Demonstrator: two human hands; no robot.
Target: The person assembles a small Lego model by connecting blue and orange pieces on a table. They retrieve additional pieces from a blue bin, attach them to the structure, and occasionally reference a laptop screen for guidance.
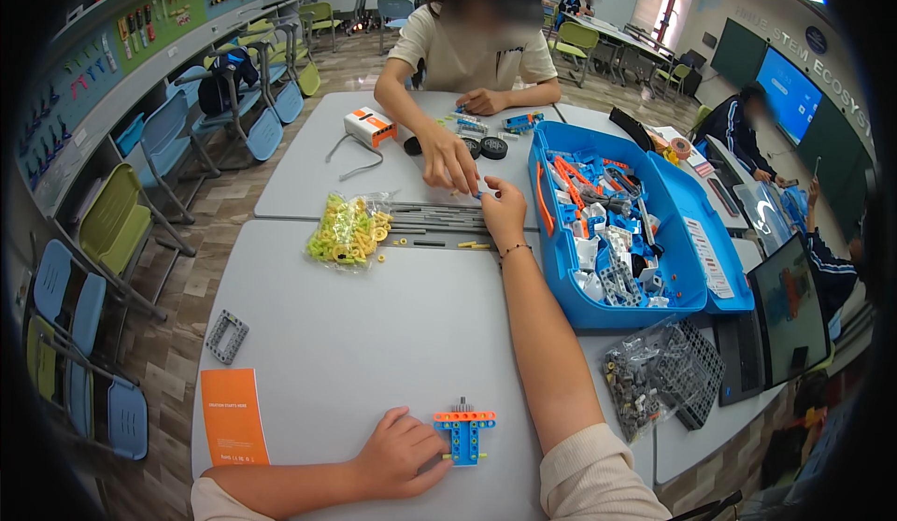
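Our left hand (402,451), fingers loosely spread, touches the left edge of the model (464,442) on the surface (346,334) near us, perhaps to steady it. Our right hand (505,211) reaches beyond it to a co-worker's hand (448,158); we cannot tell whether its fingertips close on anything. The box (598,316) stands open at our right, presumably for easy reach.

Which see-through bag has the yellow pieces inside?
The bag left of the long grey rods: yellow and lime pieces fill it. The other clear bag, beside the blue box, holds mostly grey pieces.
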